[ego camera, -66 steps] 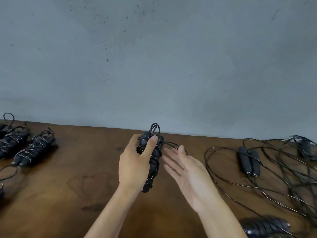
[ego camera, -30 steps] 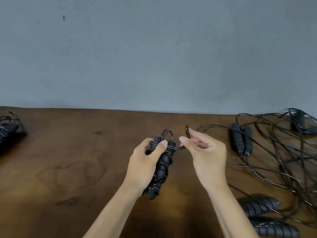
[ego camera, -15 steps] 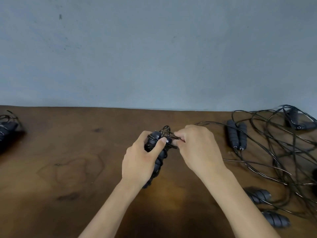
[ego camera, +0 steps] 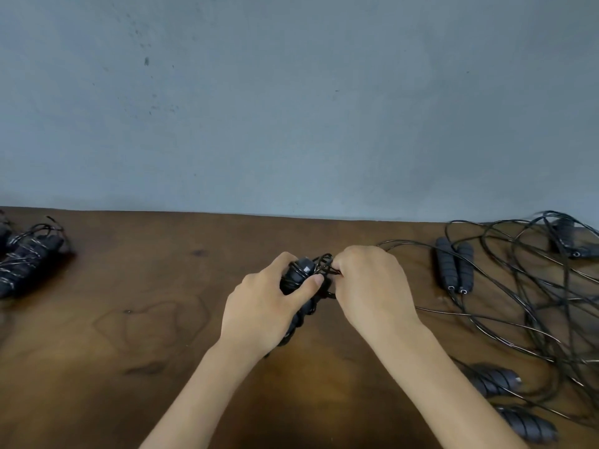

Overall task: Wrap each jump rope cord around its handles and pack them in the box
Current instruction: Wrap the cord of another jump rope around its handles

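Note:
My left hand [ego camera: 262,306] grips a pair of black jump rope handles [ego camera: 299,280] with cord wound round them, thumb across the top. My right hand [ego camera: 372,286] is curled against the top of the bundle and pinches the cord's loose end [ego camera: 325,265]. Both hands hover just above the middle of the brown wooden table [ego camera: 129,335]. No box is in view.
Wrapped rope bundles [ego camera: 29,260] lie at the table's far left. A tangle of loose black cords [ego camera: 534,303] covers the right side, with paired handles [ego camera: 453,267], another handle pair [ego camera: 567,243] at the back right and two separate handles [ego camera: 496,380] [ego camera: 528,426] near the front right. A grey wall rises behind.
My right hand went from open beside the bundle to pinching the cord end, then closed in against the top of the handles. My left hand kept its grip.

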`<move>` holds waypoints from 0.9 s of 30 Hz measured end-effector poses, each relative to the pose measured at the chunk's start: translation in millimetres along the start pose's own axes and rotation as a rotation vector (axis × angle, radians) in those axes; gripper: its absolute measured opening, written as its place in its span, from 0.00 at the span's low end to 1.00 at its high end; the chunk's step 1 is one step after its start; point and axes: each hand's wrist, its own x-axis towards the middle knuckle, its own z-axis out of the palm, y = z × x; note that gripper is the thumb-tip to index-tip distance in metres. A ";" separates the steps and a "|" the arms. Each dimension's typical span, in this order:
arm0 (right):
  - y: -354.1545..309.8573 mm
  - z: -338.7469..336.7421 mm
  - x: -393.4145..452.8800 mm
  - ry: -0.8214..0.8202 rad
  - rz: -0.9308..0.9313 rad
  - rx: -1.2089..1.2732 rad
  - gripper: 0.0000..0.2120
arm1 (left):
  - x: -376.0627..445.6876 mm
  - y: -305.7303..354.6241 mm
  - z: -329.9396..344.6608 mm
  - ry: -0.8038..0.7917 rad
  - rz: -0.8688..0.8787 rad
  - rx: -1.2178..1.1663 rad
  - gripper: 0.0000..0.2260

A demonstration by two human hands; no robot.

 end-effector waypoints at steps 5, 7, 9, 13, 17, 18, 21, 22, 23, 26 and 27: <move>6.6 -4.7 -0.7 0.039 0.022 0.179 0.11 | -0.6 3.0 -6.1 -0.004 0.003 0.025 0.13; 10.3 -5.8 -1.3 0.042 0.077 0.404 0.06 | 0.1 2.4 -10.6 -0.008 0.006 0.046 0.13; 13.2 -4.6 -3.1 0.059 0.138 0.660 0.03 | 0.7 2.8 -14.3 -0.001 0.011 0.057 0.13; 17.3 2.4 -5.9 0.059 0.141 1.070 0.09 | 0.2 5.3 -19.4 -0.001 0.012 0.016 0.13; 15.3 15.9 -9.2 0.163 0.135 1.101 0.11 | -2.6 4.8 -19.7 -0.016 0.014 -0.044 0.12; 14.5 19.4 -10.9 0.203 0.132 1.095 0.11 | -3.1 4.4 -19.5 -0.017 0.017 -0.060 0.12; 11.9 27.8 -16.5 0.310 0.118 1.087 0.09 | -4.0 4.1 -19.7 -0.028 0.031 -0.095 0.16; 10.7 30.8 -18.0 0.339 0.114 1.074 0.07 | -4.2 3.9 -20.3 -0.033 0.033 -0.091 0.16; 9.0 33.3 -19.0 0.364 0.112 1.058 0.06 | -4.1 3.5 -21.1 -0.039 0.036 -0.078 0.16; 4.9 37.7 -19.8 0.424 0.128 1.037 0.05 | -3.3 2.9 -24.2 -0.055 0.038 -0.049 0.11; 3.6 38.2 -19.6 0.442 0.133 1.030 0.05 | -2.9 2.8 -25.1 -0.061 0.043 -0.044 0.11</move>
